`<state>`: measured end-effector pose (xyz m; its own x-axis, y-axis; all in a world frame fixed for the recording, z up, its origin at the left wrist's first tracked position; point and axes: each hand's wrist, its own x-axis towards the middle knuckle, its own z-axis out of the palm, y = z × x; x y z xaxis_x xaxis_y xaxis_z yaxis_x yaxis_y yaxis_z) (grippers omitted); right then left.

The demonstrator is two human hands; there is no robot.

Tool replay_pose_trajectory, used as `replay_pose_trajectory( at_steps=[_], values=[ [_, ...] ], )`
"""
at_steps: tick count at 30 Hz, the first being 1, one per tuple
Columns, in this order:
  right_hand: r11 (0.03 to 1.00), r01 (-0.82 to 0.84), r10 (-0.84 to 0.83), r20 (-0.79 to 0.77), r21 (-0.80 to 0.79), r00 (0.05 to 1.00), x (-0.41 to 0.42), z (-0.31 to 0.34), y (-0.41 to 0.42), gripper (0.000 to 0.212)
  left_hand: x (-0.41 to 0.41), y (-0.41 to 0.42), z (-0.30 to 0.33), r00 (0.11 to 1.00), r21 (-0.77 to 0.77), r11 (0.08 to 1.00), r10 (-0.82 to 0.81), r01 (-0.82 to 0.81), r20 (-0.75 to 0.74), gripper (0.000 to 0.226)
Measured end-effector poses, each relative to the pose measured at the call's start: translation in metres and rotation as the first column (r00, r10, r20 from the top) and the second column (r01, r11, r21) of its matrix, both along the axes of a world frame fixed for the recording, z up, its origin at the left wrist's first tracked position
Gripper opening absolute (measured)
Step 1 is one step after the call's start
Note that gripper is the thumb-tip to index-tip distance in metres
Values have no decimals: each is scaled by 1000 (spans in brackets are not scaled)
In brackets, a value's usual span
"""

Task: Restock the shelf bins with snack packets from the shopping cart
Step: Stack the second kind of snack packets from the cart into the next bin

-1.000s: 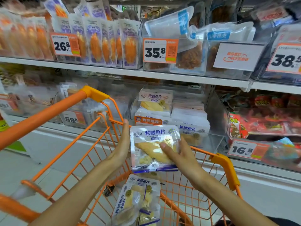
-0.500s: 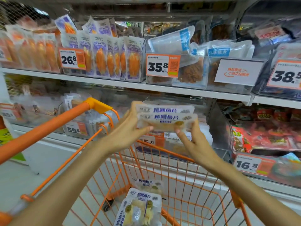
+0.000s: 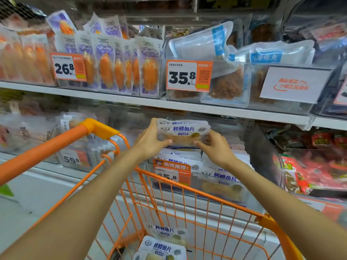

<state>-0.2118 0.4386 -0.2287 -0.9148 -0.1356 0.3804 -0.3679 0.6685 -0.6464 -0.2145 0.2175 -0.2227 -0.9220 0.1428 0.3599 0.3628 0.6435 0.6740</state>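
A small stack of white fish-slice snack packets (image 3: pixel 183 131) with blue lettering is held flat between both hands above the clear shelf bin (image 3: pixel 206 182) on the lower shelf. My left hand (image 3: pixel 150 138) grips the stack's left end, thumb underneath. My right hand (image 3: pixel 216 146) grips its right end. The bin holds more of the same packets, with an orange price tag (image 3: pixel 171 172) on its front. Down in the orange shopping cart (image 3: pixel 187 209), more matching packets (image 3: pixel 163 244) lie on the bottom.
The upper shelf (image 3: pixel 169 104) carries bins of orange snack packs (image 3: pixel 116 72) and blue-labelled bags (image 3: pixel 216 59). Red packets (image 3: pixel 319 166) fill the bin to the right. The cart's orange handle (image 3: pixel 47 147) runs across the left, its front rim below my arms.
Both hands have carried the packets up out of the cart and forward to the shelf; the stack has tipped from upright to flat and now hovers over the lower bin.
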Motion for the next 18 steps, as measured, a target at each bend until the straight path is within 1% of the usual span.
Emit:
replay_pose_trajectory(
  at_steps=[3,7,11,14,18],
  values=[
    [999,-33,32,41,8,999,-8,0,0,30,-12,-1,-3,999,-46,998,44,-44,17,59],
    [1000,-20,19,64,18,998,-14,6,-2,29,-20,1,1,987,-141,977,159,-162,-28,61],
    [998,-27,35,150,-54,988,-18,9,-1,29,-20,3,8,981,-115,974,194,-194,-8,59],
    [997,-56,64,190,-47,980,-22,12,1,30,-21,4,11,979,-156,967,203,-200,7,60],
    [995,-87,94,198,-47,976,-23,16,4,32,-24,5,14,980,-197,963,196,-185,36,58]
  ],
)
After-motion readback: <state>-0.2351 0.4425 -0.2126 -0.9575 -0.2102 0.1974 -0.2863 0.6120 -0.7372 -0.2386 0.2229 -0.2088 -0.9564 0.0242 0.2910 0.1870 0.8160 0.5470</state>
